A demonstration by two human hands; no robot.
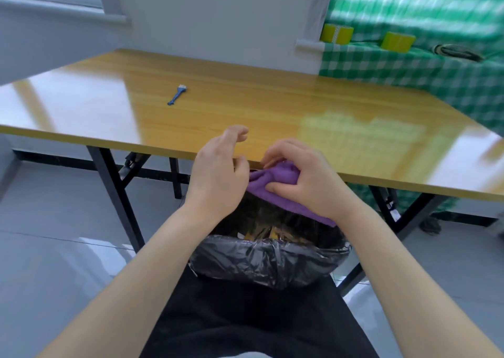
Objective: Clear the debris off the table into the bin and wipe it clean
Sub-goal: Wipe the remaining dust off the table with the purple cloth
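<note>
A crumpled purple cleaning cloth [275,183] is bunched at the near edge of a glossy yellow wood-grain table with black folding metal legs [245,93]. It hangs just past the edge, directly above a bin lined with a black plastic bag [270,259].

The right hand [302,177] grips the cloth, fingers curled over the top and thumb pressed into its underside. The left hand [218,172] is just beside the cloth's left end, held on edge like a cupped wall, with loosely bent fingers and one fingertip lifted above the tabletop. I cannot tell whether it pinches the cloth or only touches it.

Inside the bin, below the hands, lie pale yellow scraps of debris [259,233], partly hidden by shadow.

As a judgement, the task looks well along. Scraps are already in the bin, and no loose debris shows on the tabletop, though glare and motion blur could hide fine crumbs. The cloth at the edge suggests a last sweep into the bin, or a wiping stroke ending there. Wiping the rest of the surface may remain.

Farther back on the table, well apart from the hands, lies a small blue-handled brush with pale bristles [176,95].

To the right, a neighbouring surface draped in green-and-white checked fabric [409,68] holds two rolls of yellow tape [336,33] and a dark coiled cable [458,51]. The floor is grey tile.
</note>
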